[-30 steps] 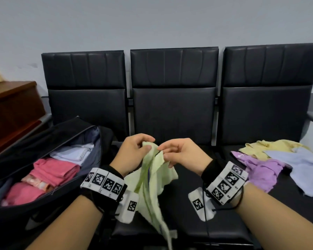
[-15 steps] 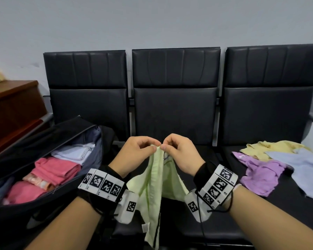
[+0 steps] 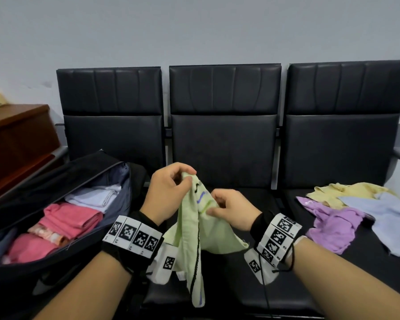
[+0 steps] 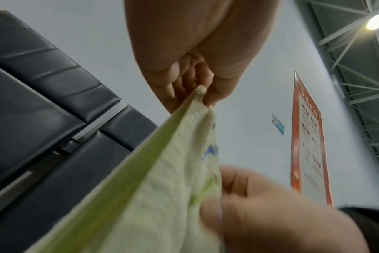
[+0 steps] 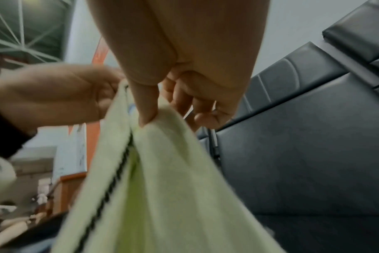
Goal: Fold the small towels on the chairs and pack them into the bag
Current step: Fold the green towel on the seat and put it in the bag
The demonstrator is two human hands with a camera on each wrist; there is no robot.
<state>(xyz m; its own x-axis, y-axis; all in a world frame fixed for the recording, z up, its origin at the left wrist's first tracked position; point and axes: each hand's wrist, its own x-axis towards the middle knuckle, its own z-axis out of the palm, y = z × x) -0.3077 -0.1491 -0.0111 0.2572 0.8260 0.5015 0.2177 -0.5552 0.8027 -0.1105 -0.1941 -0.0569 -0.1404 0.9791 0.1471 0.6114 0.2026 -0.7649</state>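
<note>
A pale green towel (image 3: 194,236) with a dark stitched edge hangs in the air over the middle chair seat (image 3: 252,285). My left hand (image 3: 171,190) pinches its top corner (image 4: 200,92) between thumb and fingers. Lower and to the right, my right hand (image 3: 229,209) pinches the towel's edge (image 5: 154,119). The open black bag (image 3: 62,181) lies on the left chair, holding folded pink towels (image 3: 72,218) and a white one (image 3: 97,197). Loose yellow (image 3: 340,192), purple (image 3: 333,225) and light blue (image 3: 393,218) towels lie on the right chair.
A row of three black padded chairs (image 3: 224,135) stands against a grey wall. A brown wooden cabinet (image 3: 16,144) stands at the far left beside the bag. An orange-framed poster (image 4: 307,142) hangs on the wall.
My hands were together at the towel's top. Now the left hand has lifted its corner, and the right hand has slid down and to the right along the edge.
</note>
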